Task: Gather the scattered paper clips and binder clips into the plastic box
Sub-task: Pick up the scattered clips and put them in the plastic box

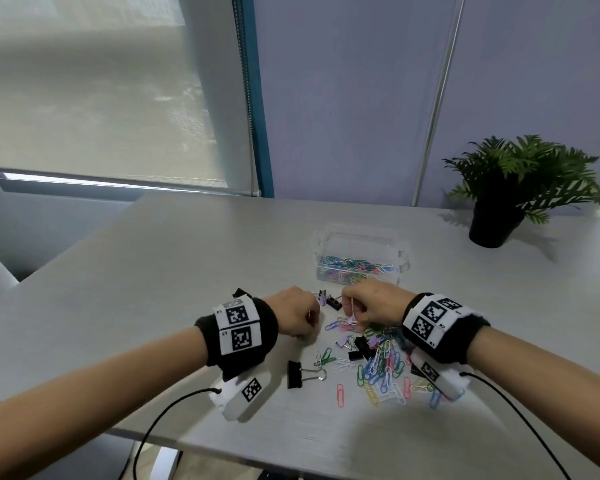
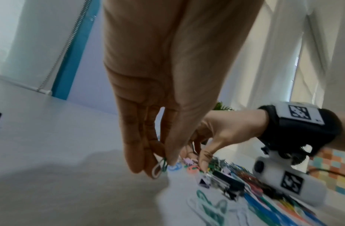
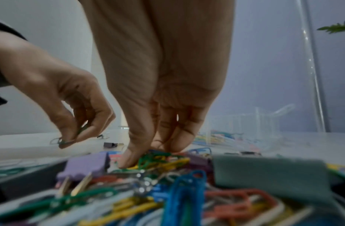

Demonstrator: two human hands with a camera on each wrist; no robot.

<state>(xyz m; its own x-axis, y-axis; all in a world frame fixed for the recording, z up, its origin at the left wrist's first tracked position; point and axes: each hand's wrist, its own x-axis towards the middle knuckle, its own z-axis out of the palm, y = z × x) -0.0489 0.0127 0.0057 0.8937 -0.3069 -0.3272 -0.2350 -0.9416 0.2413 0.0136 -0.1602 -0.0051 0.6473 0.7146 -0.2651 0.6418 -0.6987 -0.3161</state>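
Observation:
A clear plastic box (image 1: 359,237) stands past my hands and holds several coloured paper clips. A scattered pile of paper clips (image 1: 383,370) and small binder clips lies under my right wrist. My left hand (image 1: 307,332) hovers just left of the pile, and its fingertips pinch a white and a green paper clip (image 2: 158,166). My right hand (image 1: 355,323) points down into the pile, its thumb and fingers pinching green and yellow paper clips (image 3: 156,156). A large black binder clip (image 1: 295,374) lies alone nearer to me, with purple binder clips (image 3: 84,165) in the heap.
A potted fern (image 1: 510,192) stands at the table's back right. More small black binder clips (image 1: 328,299) lie between my hands and the box. The grey table (image 1: 153,271) ends at a front edge close to me, where cables hang from both wrists.

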